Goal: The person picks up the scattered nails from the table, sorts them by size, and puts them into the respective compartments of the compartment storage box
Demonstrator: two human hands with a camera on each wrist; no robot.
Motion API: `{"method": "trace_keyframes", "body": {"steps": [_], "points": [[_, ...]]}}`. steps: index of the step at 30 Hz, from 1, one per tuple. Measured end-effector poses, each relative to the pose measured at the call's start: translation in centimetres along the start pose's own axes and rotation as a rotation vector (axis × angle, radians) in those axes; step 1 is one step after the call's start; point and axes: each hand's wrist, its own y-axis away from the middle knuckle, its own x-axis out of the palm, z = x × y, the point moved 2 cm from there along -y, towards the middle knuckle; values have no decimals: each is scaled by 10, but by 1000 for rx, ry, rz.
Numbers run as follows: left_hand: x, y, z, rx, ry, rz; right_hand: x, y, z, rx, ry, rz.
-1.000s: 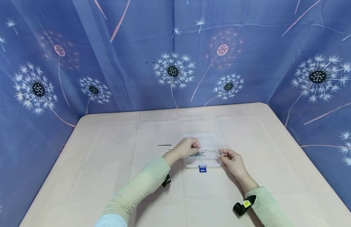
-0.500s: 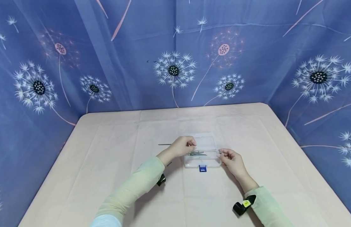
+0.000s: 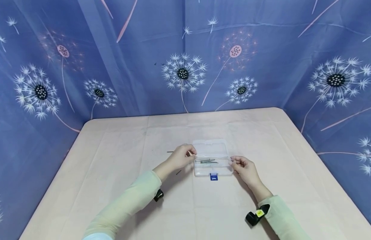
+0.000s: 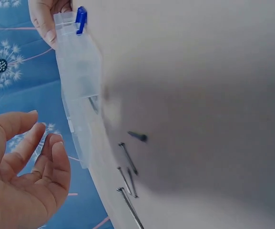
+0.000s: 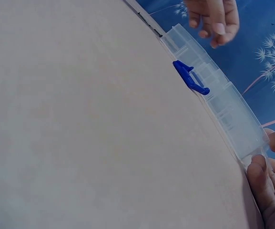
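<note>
Your clear, rectangular plastic box (image 3: 202, 172) lies open on the pale pink tabletop (image 3: 113, 160), its blue latch (image 3: 214, 176) toward you. Several thin grey metal nails (image 3: 209, 162) are inside; by my reading the job is partway, since five dark loose nails (image 4: 129, 159) lie outside, left of the box. Your left hand (image 3: 180, 156) hovers just beside its left end, grip narrow, nothing visible in it; your right hand (image 3: 246, 169) pinches its right end.
</note>
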Motion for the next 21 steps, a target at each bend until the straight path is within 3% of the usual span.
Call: {"method": "trace_keyframes", "body": {"steps": [21], "points": [[-11,42,21,-46,-39,-3,0,0,1,5,-29,13]]}}
